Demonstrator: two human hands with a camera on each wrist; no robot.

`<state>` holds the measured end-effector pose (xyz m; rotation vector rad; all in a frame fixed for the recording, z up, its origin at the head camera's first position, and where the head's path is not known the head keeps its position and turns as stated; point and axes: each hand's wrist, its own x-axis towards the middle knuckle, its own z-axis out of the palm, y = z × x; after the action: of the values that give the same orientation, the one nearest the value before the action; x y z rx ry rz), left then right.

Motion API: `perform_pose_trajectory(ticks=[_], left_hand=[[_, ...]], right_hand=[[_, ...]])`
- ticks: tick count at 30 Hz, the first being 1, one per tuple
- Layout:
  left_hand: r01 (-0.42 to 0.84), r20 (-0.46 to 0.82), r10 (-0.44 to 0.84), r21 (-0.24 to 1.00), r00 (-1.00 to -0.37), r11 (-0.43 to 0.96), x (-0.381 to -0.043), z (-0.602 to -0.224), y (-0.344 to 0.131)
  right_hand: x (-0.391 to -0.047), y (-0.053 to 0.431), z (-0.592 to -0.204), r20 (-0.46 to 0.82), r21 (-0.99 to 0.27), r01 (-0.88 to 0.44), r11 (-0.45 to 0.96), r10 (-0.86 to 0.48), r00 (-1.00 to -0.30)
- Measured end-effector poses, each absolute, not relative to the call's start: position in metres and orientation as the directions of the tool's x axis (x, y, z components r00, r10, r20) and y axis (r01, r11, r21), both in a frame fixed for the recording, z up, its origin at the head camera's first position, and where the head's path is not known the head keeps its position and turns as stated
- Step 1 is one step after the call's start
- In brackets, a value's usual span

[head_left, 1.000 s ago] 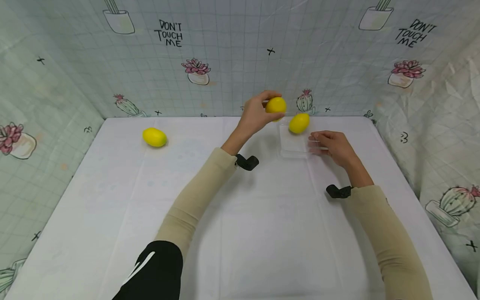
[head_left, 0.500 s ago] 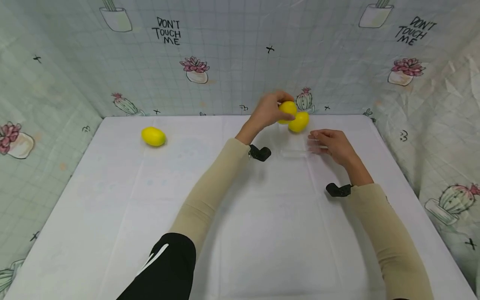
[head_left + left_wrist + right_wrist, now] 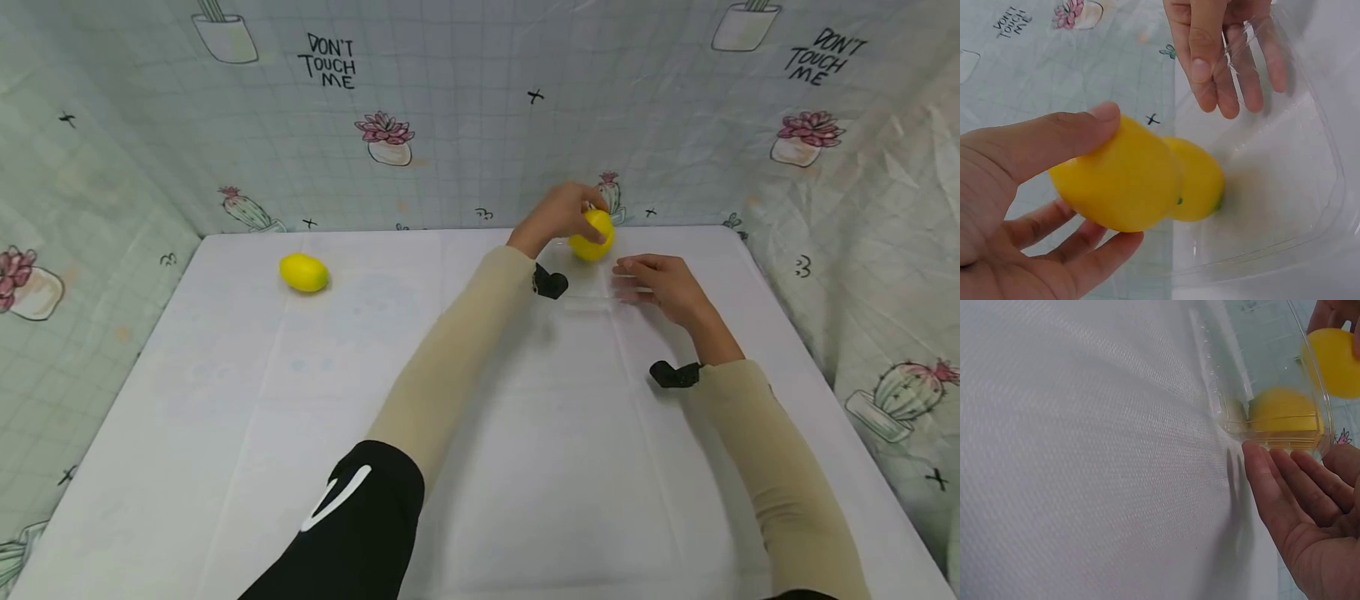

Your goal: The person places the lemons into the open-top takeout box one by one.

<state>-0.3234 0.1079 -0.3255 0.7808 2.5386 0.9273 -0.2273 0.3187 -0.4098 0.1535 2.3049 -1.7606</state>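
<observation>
Held lemon [image 3: 1113, 178] shifted right, above clear box [image 3: 1285, 194].

High head view, wrist close-ups

We see a bare left hand [image 3: 561, 217] and right hand [image 3: 666, 287]; beige sleeves [image 3: 450, 350], each with a black, angular attachment [image 3: 551, 283] at its end; black fabric [image 3: 375, 517] with a slanting white mark [image 3: 337, 502] over the left one.

2 arms [image 3: 457, 333] are outstretched, left grip [image 3: 561, 218] pinching.
</observation>
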Motion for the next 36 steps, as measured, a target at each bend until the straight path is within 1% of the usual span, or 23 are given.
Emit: perform_pose_trajectory(ticks=[4, 6, 9, 11, 17, 20, 27, 33, 36], left_hand=[[0.296, -0.21, 0.547, 0.659, -0.81, 0.691, -0.323, -0.324, 0.111], [0.234, -0.263, 0.516, 0.665, -0.815, 0.709, -0.322, -0.323, 0.114], [0.187, -0.299, 0.499, 0.678, -0.814, 0.711, -0.32, -0.325, 0.118], [0.172, -0.313, 0.495, 0.681, -0.811, 0.712, -0.319, -0.326, 0.12], [0.182, -0.345, 0.493, 0.642, -0.798, 0.744, -0.311, -0.331, 0.128], [0.194, -0.331, 0.49, 0.635, -0.806, 0.748, -0.307, -0.331, 0.132], [0.289, -0.246, 0.518, 0.604, -0.819, 0.743, -0.298, -0.344, 0.138], [0.252, -0.216, 0.443, 0.578, -0.87, 0.776, -0.291, -0.36, 0.142], [0.257, -0.196, 0.439, 0.58, -0.877, 0.773, -0.291, -0.361, 0.142]], right_hand=[[-0.229, 0.316, -0.41, -0.265, -0.93, 0.237, 0.281, -0.064, -0.962], [-0.229, 0.316, -0.409, -0.273, -0.923, 0.241, 0.301, -0.068, -0.96], [-0.228, 0.317, -0.406, -0.269, -0.916, 0.235, 0.325, -0.064, -0.961], [-0.229, 0.317, -0.404, -0.264, -0.912, 0.227, 0.343, -0.064, -0.962], [-0.229, 0.319, -0.403, -0.26, -0.905, 0.218, 0.364, -0.07, -0.963], [-0.229, 0.32, -0.405, -0.256, -0.909, 0.218, 0.355, -0.064, -0.964], [-0.23, 0.317, -0.405, -0.253, -0.911, 0.215, 0.353, -0.064, -0.965], [-0.228, 0.315, -0.403, -0.277, -0.902, 0.24, 0.359, -0.053, -0.96], [-0.228, 0.316, -0.403, -0.271, -0.905, 0.237, 0.354, -0.049, -0.961]])
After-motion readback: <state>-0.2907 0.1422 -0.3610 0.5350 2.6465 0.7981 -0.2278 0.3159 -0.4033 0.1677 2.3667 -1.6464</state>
